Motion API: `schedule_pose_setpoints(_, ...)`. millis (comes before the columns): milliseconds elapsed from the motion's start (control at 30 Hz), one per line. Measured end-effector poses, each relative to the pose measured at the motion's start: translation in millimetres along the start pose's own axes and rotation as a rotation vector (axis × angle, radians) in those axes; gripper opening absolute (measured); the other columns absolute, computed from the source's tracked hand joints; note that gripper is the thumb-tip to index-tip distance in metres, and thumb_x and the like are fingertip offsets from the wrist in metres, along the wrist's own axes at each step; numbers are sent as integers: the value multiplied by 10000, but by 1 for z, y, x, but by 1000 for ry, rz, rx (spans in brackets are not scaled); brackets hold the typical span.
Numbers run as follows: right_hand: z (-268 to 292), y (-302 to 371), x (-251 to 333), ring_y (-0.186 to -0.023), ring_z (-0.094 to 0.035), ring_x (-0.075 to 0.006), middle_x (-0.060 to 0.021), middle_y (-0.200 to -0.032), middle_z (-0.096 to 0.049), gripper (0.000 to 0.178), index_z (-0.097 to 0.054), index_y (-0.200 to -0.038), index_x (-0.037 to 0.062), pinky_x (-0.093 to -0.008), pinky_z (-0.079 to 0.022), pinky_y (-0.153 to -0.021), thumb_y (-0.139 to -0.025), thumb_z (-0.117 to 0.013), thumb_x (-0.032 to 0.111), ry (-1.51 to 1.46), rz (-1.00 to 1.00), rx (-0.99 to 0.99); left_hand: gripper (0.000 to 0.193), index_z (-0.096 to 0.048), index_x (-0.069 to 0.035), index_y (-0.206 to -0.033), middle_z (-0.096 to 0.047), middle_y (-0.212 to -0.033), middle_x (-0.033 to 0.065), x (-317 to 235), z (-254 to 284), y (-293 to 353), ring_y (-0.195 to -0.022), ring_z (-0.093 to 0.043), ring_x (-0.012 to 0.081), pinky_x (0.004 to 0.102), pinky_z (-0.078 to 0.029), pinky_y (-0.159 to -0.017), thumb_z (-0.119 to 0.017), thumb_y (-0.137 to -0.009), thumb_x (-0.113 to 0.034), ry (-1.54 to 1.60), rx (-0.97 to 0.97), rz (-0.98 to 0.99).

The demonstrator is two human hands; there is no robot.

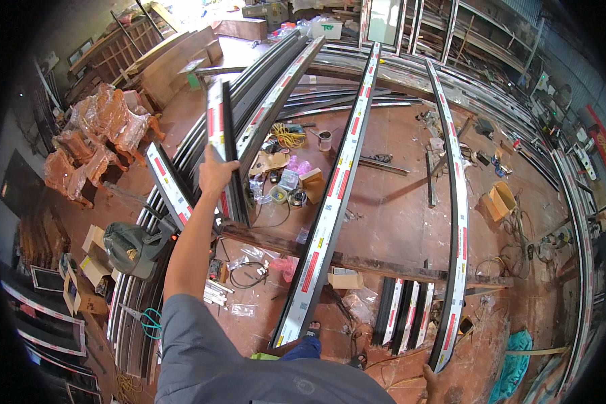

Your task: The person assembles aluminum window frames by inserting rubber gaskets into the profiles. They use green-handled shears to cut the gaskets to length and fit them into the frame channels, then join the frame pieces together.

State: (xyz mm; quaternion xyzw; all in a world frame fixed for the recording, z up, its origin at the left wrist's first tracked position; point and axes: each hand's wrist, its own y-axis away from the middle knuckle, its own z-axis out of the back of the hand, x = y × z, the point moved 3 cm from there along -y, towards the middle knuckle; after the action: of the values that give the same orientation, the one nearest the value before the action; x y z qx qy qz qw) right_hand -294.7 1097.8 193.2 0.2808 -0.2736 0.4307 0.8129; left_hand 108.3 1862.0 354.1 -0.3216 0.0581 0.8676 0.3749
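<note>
My left hand (217, 174) is closed around a short dark metal profile (215, 121) faced with white and red protective film. Beside it leans another short filmed profile (170, 186), apart from my fingers. My right hand (433, 382), low in the head view, is closed on the near end of a long filmed profile (460, 229); part of that hand is cut off by the lower edge. Between my arms a second long profile (330, 202) lies roughly parallel, and neither hand touches it. Both long profiles rest across a dark crossbar (377, 265).
A stack of dark profiles (262, 77) runs along the left. Tools, tape rolls and plastic bags lie around a yellow coiled cord (289, 137) on the floor. Scissors with teal handles (151, 323) and a cap (131, 249) sit left. A cardboard box (499, 200) stands right.
</note>
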Motion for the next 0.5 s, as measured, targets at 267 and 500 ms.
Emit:
schedule_pose_setpoints(267,62,-44,-78,-1291,-586,-389,-233,-1424,-577,1115,-370,-1585,-6,-468,-481,-1079,-642,-924,210,-38,237,-51,1074,-382,-61,-1625,-575,-1495,275,-55,36,218,-1414,-541,402,433,-399,-1190,-912,-718,-286,289,314,-588)
schedule_pose_setpoints(500,130,-81,-136,-1390,-552,-368,-228,-1497,-588,890,-439,-1581,25,-448,-392,-1187,-919,-738,538,15,241,74,1070,-410,17,-1591,-552,-1492,248,-62,19,431,-1404,-527,383,456,-390,-1189,-918,-687,-248,295,736,-820)
